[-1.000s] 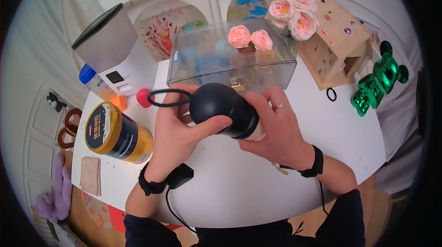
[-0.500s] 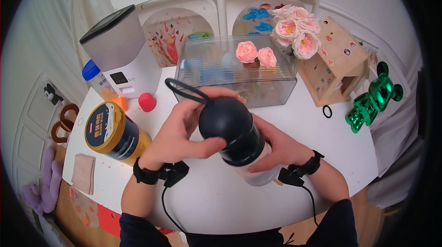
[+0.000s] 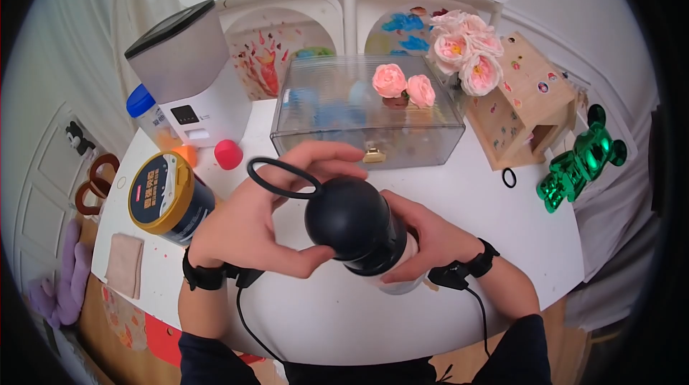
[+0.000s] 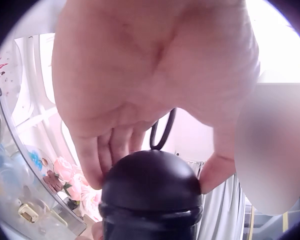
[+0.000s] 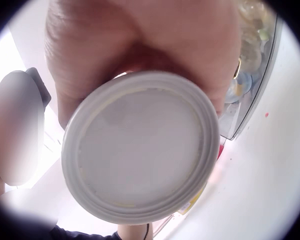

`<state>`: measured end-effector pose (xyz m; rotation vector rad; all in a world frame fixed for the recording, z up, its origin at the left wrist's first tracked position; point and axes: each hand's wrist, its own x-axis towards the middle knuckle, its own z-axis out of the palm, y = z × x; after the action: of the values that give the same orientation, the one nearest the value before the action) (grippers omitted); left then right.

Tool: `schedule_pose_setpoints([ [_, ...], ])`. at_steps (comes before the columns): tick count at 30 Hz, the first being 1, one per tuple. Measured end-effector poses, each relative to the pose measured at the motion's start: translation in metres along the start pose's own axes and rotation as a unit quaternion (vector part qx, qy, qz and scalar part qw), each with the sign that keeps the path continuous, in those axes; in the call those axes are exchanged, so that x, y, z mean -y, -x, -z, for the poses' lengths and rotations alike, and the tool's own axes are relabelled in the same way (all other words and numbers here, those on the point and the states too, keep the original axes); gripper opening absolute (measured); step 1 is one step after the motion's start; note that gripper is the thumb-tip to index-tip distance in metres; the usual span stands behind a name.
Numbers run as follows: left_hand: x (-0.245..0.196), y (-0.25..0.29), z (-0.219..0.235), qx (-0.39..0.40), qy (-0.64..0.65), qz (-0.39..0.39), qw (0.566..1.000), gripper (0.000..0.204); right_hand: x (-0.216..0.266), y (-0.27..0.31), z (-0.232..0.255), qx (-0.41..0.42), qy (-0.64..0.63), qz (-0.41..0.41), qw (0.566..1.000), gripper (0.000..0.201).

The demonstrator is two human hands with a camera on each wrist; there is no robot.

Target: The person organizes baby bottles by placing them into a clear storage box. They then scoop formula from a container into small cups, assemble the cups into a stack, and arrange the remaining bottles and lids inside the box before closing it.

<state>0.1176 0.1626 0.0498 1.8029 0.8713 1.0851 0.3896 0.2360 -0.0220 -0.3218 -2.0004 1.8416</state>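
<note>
A bottle with a rounded black lid (image 3: pixel 348 216) is held above the white table, tilted, its pale body (image 3: pixel 405 259) towards the right. My left hand (image 3: pixel 244 220) holds the lid between thumb and fingers; in the left wrist view their tips touch opposite sides of the lid (image 4: pixel 150 185). From the lid a black loop strap (image 3: pixel 287 165) sticks out over that hand. My right hand (image 3: pixel 438 231) grips the pale body, and the round bottle base (image 5: pixel 140 150) faces the right wrist camera. The fingers behind the body are partly hidden.
A clear box (image 3: pixel 308 137) with pink flowers stands behind the hands. At left are a white-and-grey appliance (image 3: pixel 201 116), a yellow-lidded tub (image 3: pixel 161 191), a red ball (image 3: pixel 228 155) and a cloth (image 3: pixel 125 264). At right are a wooden house (image 3: pixel 513 109) and green figure (image 3: pixel 581 162).
Since a second ago the bottle has tipped more upright and sits lower in view. My left hand has moved down and left, its fingers spread more; my right hand still grips the body.
</note>
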Motion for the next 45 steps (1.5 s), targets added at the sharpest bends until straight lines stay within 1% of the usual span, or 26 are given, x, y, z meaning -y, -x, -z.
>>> schedule_pose_setpoints([
  [1,-0.002,0.001,-0.002,0.003,0.062,-0.002,0.998,0.1,0.001,0.001,-0.002,0.007,-0.016,0.008,1.0,0.09],
  [3,-0.006,0.0,0.0,-0.027,-0.027,-0.021,0.999,0.1,0.003,0.001,-0.004,-0.015,0.035,0.015,0.999,0.09],
  [5,-0.013,0.0,0.006,-0.056,-0.178,-0.006,0.982,0.1,0.002,-0.001,-0.008,-0.044,0.058,0.023,0.997,0.091],
  [6,-0.02,0.001,0.001,-0.078,-0.178,0.071,0.978,0.095,0.001,-0.001,-0.011,-0.062,0.056,0.026,0.996,0.091],
  [7,-0.021,0.002,-0.003,-0.083,-0.177,0.084,0.977,0.094,0.0,-0.001,-0.012,-0.079,0.055,0.027,0.995,0.091],
  [9,-0.022,0.003,-0.007,-0.09,-0.176,0.112,0.974,0.092,0.002,0.0,-0.009,-0.057,0.082,0.021,0.995,0.089],
  [10,-0.026,0.005,-0.001,-0.051,-0.117,0.126,0.984,0.099,0.003,0.001,-0.008,-0.045,0.094,0.019,0.994,0.088],
  [13,-0.013,0.009,0.012,0.041,-0.021,0.062,0.997,0.111,0.007,0.003,-0.011,0.017,0.095,0.015,0.995,0.085],
  [14,-0.014,0.006,0.012,0.083,-0.025,0.062,0.994,0.113,0.001,0.0,-0.014,0.014,0.084,0.041,0.996,0.084],
  [17,-0.016,0.003,0.005,0.029,-0.007,0.077,0.997,0.107,-0.004,-0.002,-0.018,-0.026,0.057,0.044,0.997,0.084],
  [19,-0.013,0.001,0.001,-0.028,0.009,0.068,0.997,0.102,-0.001,-0.002,-0.018,-0.068,0.132,0.06,0.987,0.083],
  [21,-0.011,-0.005,-0.017,-0.138,0.099,0.102,0.98,0.1,0.002,-0.003,-0.019,-0.117,0.191,0.069,0.972,0.083],
  [22,-0.008,-0.007,-0.024,-0.165,0.142,0.114,0.969,0.09,0.003,-0.005,-0.023,-0.143,0.212,0.068,0.964,0.083],
  [23,-0.005,-0.009,-0.032,-0.166,0.093,0.117,0.975,0.086,0.003,-0.005,-0.025,-0.17,0.233,0.068,0.955,0.082],
  [24,-0.003,-0.01,-0.039,-0.166,0.045,0.12,0.978,0.082,0.006,-0.005,-0.026,-0.172,0.246,0.041,0.953,0.083],
  [25,-0.001,-0.012,-0.046,-0.166,-0.004,0.123,0.978,0.078,0.004,-0.003,-0.026,-0.169,0.254,0.046,0.951,0.082],
  [26,0.0,-0.014,-0.052,-0.181,0.046,0.128,0.974,0.07,0.002,0.0,-0.027,-0.165,0.262,0.05,0.949,0.082],
  [29,0.007,-0.01,-0.051,-0.127,0.059,0.059,0.988,0.069,-0.002,0.005,-0.024,-0.145,0.266,0.076,0.95,0.086],
  [31,0.007,-0.007,-0.051,-0.111,0.087,0.046,0.989,0.069,-0.004,0.004,-0.022,-0.126,0.247,0.092,0.956,0.09],
  [32,0.01,-0.006,-0.051,-0.102,0.084,0.029,0.991,0.07,-0.003,0.004,-0.02,-0.103,0.261,0.093,0.955,0.102],
  [33,0.012,-0.006,-0.051,-0.091,0.08,0.011,0.993,0.07,-0.004,0.002,-0.022,-0.111,0.227,0.085,0.964,0.092],
  [34,0.01,-0.006,-0.053,-0.092,0.106,0.015,0.99,0.07,-0.004,0.002,-0.026,-0.12,0.193,0.075,0.971,0.082],
  [37,0.012,-0.005,-0.05,-0.071,0.083,-0.01,0.994,0.069,-0.001,0.0,-0.03,-0.116,0.147,0.061,0.98,0.064],
  [40,-0.001,-0.002,-0.042,-0.038,0.028,0.0,0.999,0.073,-0.001,0.001,-0.03,-0.101,0.198,0.059,0.973,0.063],
  [42,-0.007,0.003,-0.039,-0.061,-0.023,0.001,0.998,0.082,0.005,0.003,-0.031,-0.1,0.281,0.053,0.953,0.067],
  [45,-0.007,0.011,-0.022,-0.119,-0.109,-0.003,0.987,0.094,0.015,0.006,-0.026,-0.127,0.364,0.082,0.919,0.103],
])
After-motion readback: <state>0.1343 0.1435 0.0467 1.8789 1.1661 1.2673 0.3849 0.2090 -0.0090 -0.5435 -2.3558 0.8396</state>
